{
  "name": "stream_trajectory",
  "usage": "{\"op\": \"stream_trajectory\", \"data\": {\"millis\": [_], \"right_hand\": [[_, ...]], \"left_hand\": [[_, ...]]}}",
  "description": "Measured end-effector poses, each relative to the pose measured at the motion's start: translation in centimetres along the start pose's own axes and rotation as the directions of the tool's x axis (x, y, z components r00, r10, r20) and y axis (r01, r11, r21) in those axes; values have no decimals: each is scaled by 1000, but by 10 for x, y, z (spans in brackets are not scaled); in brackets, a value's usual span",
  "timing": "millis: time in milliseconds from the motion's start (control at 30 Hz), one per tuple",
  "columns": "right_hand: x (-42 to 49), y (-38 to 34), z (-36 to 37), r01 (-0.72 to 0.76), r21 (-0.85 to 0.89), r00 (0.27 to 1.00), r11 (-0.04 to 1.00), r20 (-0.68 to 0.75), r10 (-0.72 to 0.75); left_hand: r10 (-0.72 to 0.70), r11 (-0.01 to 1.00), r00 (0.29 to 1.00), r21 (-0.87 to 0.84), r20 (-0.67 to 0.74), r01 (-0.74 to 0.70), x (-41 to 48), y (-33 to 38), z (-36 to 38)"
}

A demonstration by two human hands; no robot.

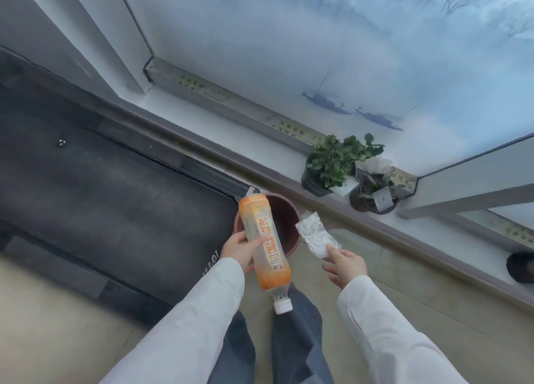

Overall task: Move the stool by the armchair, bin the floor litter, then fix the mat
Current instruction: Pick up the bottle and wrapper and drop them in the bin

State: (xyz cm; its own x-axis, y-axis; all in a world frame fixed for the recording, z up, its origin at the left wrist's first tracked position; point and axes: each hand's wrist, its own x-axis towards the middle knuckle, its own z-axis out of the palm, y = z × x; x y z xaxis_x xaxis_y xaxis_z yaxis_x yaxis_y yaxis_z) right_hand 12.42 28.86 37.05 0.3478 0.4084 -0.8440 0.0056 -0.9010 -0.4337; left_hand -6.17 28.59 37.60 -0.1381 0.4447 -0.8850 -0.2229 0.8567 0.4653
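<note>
My left hand [238,249] grips an empty plastic bottle [264,243] with an orange label and a white cap. The bottle lies across the rim of a dark red bin [284,210] standing on the floor, its cap end pointing back at me. My right hand [345,265] pinches a crumpled clear plastic wrapper [315,236] by its near end, just right of the bin's rim. A dark grey mat [109,207] with white lettering lies on the floor to the left, one corner touching the bin. No stool or armchair is in sight.
A low white ledge [289,158] runs along the wall behind the bin. On it stand a leafy potted plant [329,164] and a second small pot [374,195]. A dark round object [520,266] sits at the right edge. Beige floor [433,311] lies to the right.
</note>
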Motion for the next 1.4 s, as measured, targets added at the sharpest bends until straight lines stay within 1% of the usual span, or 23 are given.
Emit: {"op": "stream_trajectory", "data": {"millis": [100, 200, 333, 467, 600, 667, 800, 967, 1100, 1233, 1400], "right_hand": [[73, 10, 18, -14, -66, 999, 998, 41, 17], [136, 29, 33, -49, -135, 998, 990, 39, 55], [203, 52, 52, -100, -208, 992, 973, 57, 114], [241, 67, 71, -119, -259, 988, 958, 68, 141], [255, 67, 84, -110, -310, 980, 944, 127, 156], [256, 66, 85, -115, -328, 978, 938, 129, 165], [247, 59, 84, -98, -372, 980, 923, 124, 155], [217, 41, 97, -41, -412, 974, 910, 186, 129], [186, 22, 120, 52, -421, 962, 906, 266, 68], [148, 11, 145, 142, -459, 946, 877, 324, 16], [81, 19, 180, 206, -442, 906, 873, 424, 1]], "left_hand": [[-39, 998, 998, -42, -41, 38, 66, -20, 19], [-101, 994, 990, -48, -100, 96, 125, -54, 35], [-182, 979, 978, -106, -100, 172, 187, -94, 54], [-226, 971, 970, -103, -88, 217, 225, -117, 63], [-300, 947, 952, -138, -59, 290, 248, -118, 65], [-335, 937, 940, -134, -69, 324, 250, -113, 63], [-335, 936, 940, -138, -66, 324, 238, -103, 51], [-293, 940, 953, -206, -82, 272, 211, -87, 25], [-252, 940, 962, -264, -108, 217, 184, -75, -3], [-220, 930, 964, -331, -146, 162, 152, -71, -35], [-183, 895, 965, -439, -190, 83, 99, -81, -84]]}}
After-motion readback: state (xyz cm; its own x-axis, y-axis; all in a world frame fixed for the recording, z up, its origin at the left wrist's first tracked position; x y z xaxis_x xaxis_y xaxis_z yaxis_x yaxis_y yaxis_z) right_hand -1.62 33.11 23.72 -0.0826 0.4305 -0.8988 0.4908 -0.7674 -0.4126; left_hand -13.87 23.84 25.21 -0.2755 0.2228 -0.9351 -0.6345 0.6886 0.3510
